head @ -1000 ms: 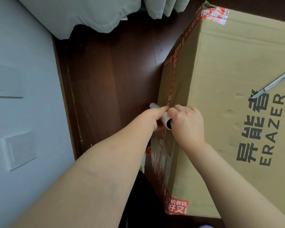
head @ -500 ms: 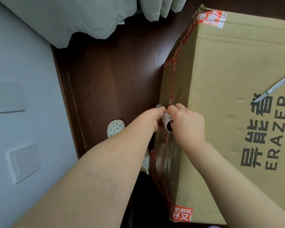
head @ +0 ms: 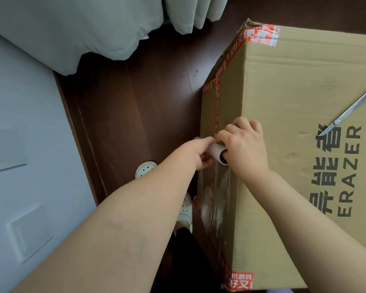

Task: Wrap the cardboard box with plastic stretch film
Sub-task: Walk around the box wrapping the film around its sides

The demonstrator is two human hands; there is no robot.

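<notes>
In the head view, one cardboard box (head: 294, 144) is seen at 3 o'clock on the floor (head: 140, 98). One film roll (head: 217, 152) is gripped at its ends by the left hand (head: 199, 154) and right hand (head: 244, 148). Since a second ago the roll has been carried a little further along the side face, so film (head: 217, 199) now trails behind; wrapping is judged early. One pair of scissors (head: 351, 108) lies on top.

Bare forearms (head: 118, 218), white perforated clogs (head: 145, 169)
</notes>
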